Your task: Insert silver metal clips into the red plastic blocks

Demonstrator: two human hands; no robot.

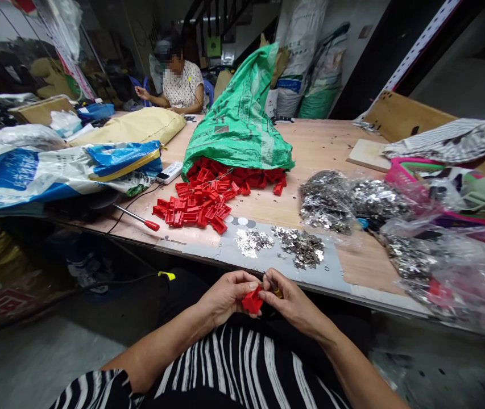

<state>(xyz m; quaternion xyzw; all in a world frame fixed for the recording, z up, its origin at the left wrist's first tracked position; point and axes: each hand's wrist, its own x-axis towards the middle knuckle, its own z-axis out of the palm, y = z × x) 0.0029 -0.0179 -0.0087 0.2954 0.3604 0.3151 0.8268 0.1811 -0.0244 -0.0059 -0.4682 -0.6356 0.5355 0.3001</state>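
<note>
Over my lap, my left hand (226,296) pinches a small red plastic part (252,302) with its fingertips. My right hand (292,302) closes on a thin tool with a yellow handle (277,292), its tip at the top of the red part. Just beyond my hands, a grey mat (220,248) on the table edge holds two heaps of small silver metal pieces (297,247). Further off, a pile of red plastic parts (197,203) spills from a green woven sack (237,120).
A red-handled screwdriver (137,217) and a white remote (169,172) lie on the wooden table (327,147). Bagged silver pieces (421,261) fill the right side, and plastic sacks (41,170) the left. A co-worker (181,85) sits across the table.
</note>
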